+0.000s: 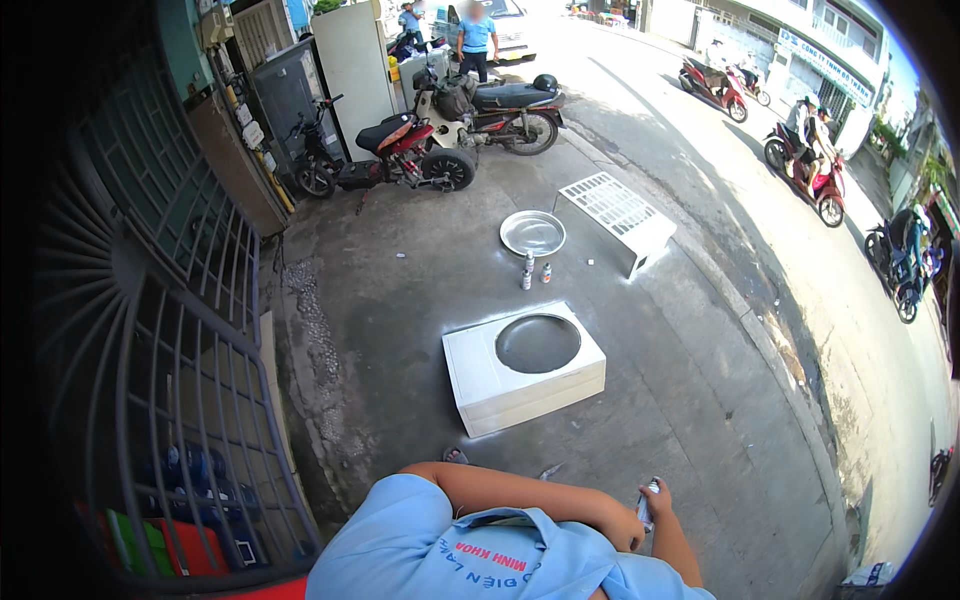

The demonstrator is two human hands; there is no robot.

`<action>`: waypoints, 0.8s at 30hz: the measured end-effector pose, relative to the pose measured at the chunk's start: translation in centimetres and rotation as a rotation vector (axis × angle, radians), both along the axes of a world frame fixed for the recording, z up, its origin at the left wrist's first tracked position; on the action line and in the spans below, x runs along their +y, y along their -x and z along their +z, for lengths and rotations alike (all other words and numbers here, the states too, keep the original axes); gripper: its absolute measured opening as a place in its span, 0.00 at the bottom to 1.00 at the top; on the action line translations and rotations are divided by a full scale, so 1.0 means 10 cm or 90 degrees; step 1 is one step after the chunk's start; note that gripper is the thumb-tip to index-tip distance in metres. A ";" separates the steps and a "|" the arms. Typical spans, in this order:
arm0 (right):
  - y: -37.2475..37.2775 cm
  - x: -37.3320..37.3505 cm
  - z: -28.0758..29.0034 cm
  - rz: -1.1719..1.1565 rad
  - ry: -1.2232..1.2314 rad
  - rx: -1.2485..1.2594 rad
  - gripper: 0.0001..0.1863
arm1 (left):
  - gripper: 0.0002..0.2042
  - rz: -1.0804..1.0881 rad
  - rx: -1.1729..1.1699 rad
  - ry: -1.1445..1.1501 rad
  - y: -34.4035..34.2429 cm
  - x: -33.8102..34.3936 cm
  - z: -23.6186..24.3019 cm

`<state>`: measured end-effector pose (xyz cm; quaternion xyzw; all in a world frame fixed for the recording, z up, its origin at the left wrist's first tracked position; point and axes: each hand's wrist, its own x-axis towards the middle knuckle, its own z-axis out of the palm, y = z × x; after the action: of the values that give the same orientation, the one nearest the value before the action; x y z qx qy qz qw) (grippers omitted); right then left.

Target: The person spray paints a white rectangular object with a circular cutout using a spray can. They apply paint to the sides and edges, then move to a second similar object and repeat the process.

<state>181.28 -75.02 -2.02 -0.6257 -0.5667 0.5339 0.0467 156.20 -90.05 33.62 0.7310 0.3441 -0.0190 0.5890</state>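
Observation:
My right hand (657,492) is wrapped round a slim, pale can (645,512), likely a spray can, held upright close to my body. My left arm crosses in front of me, and the left hand (626,531) is curled right beside the can's lower part; whether it grips anything is hidden. On the concrete ahead lies a white box-shaped casing (470,365) with a large round opening. Beyond it stand small spray cans (527,280). A round shallow metal pan (532,235) and a white slotted panel (610,207) lie farther off, with pale overspray around the edges.
Barred metal gates (200,370) line the left side. A red and black motorbike (400,150) and another motorbike (510,100) are parked at the back, near a person in blue (476,40). Riders on a red scooter (815,165) are on the road at right.

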 end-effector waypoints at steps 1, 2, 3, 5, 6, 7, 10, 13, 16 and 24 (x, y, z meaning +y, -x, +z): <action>0.01 -0.24 0.04 0.051 -0.020 -0.047 0.45 | 0.28 0.006 0.007 -0.003 -0.03 0.00 -0.06; -0.03 -0.43 0.06 0.102 -0.040 -0.094 0.45 | 0.28 -0.006 0.002 -0.008 -0.05 0.00 -0.13; -0.27 -0.56 -0.09 0.090 -0.034 -0.120 0.45 | 0.27 -0.045 -0.005 -0.029 -0.13 0.05 -0.16; -0.57 -0.88 -0.37 0.088 -0.003 -0.166 0.45 | 0.25 -0.095 -0.012 -0.057 -0.17 0.06 -0.14; -0.56 -0.99 -0.34 0.083 0.018 -0.178 0.45 | 0.23 -0.117 -0.015 -0.071 -0.13 0.06 -0.09; -0.54 -1.09 -0.32 0.072 0.037 -0.187 0.45 | 0.21 -0.140 -0.020 -0.084 -0.10 0.05 -0.05; -0.36 -1.39 -0.18 0.044 0.069 -0.188 0.45 | 0.20 -0.097 -0.155 -0.017 0.01 -0.11 -0.01; -0.19 -1.58 -0.02 0.008 0.067 -0.172 0.45 | 0.20 -0.115 -0.204 -0.020 -0.01 -0.26 0.02; 0.01 -1.76 0.09 -0.019 0.053 -0.149 0.45 | 0.19 -0.151 -0.224 -0.055 -0.04 -0.43 0.04; 0.40 -2.31 0.26 -0.055 0.026 -0.103 0.44 | 0.19 -0.192 -0.279 -0.215 0.44 -1.01 0.13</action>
<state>177.27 -98.09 0.62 -0.6915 -0.5301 0.4906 0.0111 151.85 -100.14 34.89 0.8480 0.0947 0.1089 0.5100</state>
